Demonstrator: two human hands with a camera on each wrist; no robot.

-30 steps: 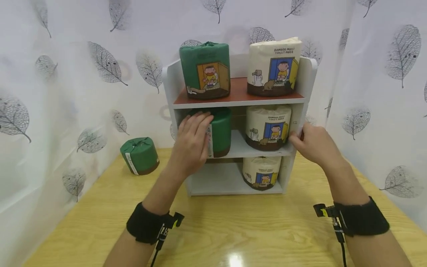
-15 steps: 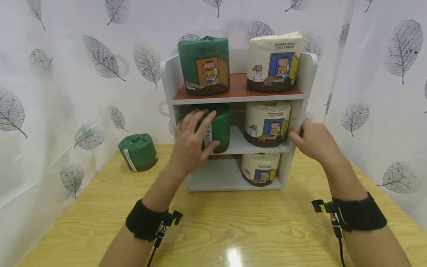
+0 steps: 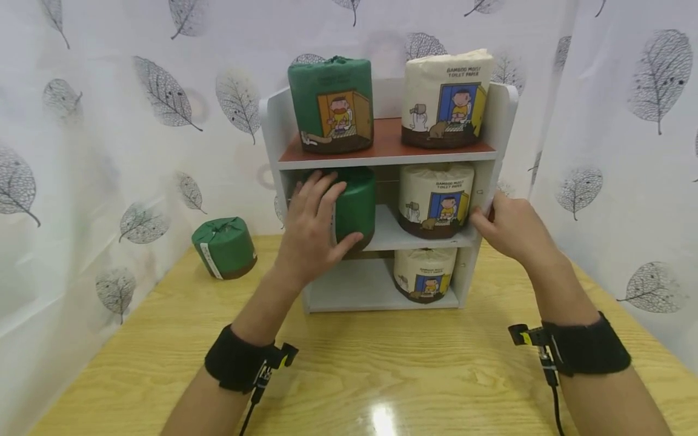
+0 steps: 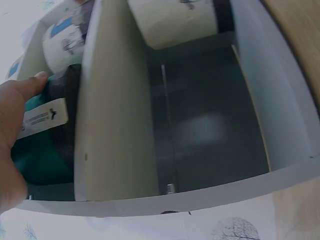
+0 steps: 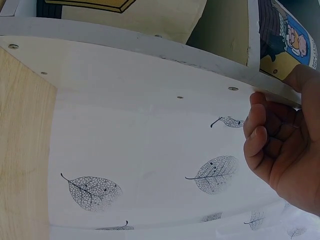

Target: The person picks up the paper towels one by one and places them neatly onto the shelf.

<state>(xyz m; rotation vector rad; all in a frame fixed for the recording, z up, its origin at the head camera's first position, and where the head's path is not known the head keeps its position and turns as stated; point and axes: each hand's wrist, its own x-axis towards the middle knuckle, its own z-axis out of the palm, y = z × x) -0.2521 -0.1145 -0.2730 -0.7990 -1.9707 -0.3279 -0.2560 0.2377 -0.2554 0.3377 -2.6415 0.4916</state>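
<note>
A green-wrapped toilet roll (image 3: 357, 203) stands on the left of the middle level of a small white shelf (image 3: 387, 160). My left hand (image 3: 306, 242) grips this roll, fingers over its left side and thumb across its front; in the left wrist view the thumb (image 4: 34, 86) lies beside the white label. My right hand (image 3: 515, 233) holds the right side panel of the shelf, thumb in front and fingers curled behind. Beside that thumb stands a cream toilet roll (image 3: 433, 203) on the middle level.
On the top level sit a green roll (image 3: 332, 106) and a cream roll (image 3: 444, 100). Another cream roll (image 3: 425, 275) is at the bottom right. A green roll (image 3: 225, 248) stands on the wooden table (image 3: 382, 363) left of the shelf. Leaf-print sheeting (image 3: 136, 151) hangs behind.
My left thumb has spread out across the front of the roll. The roll has turned, its white label shifting left and mostly behind my hand. My right hand keeps its hold on the shelf.
</note>
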